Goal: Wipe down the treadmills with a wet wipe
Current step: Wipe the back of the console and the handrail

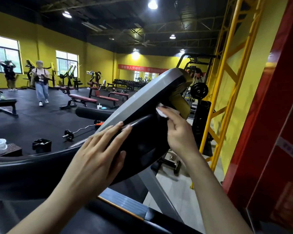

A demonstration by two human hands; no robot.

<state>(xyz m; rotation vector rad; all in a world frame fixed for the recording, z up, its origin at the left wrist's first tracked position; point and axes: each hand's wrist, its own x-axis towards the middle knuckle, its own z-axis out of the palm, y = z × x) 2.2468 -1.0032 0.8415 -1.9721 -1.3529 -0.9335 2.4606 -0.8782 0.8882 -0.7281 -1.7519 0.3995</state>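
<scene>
Wiping the treadmill console (142, 105): right hand (178, 130) pinches the wet wipe (161, 113) against it, left hand (98, 149) braces flat, fingers straight; firm overlapping strokes should serve best.

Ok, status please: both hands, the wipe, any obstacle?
Left hand flat on treadmill console, steadying. Right hand presses white wipe on console's dark face. No obstacle seen.

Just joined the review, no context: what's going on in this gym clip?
A person is wiping a treadmill console. The right hand presses a white wet wipe against the console's dark face near its upper right. The left hand lies flat on the console's lower left edge, fingers straight, bracing it. Behind, another person walks across the gym floor among the benches.
</scene>
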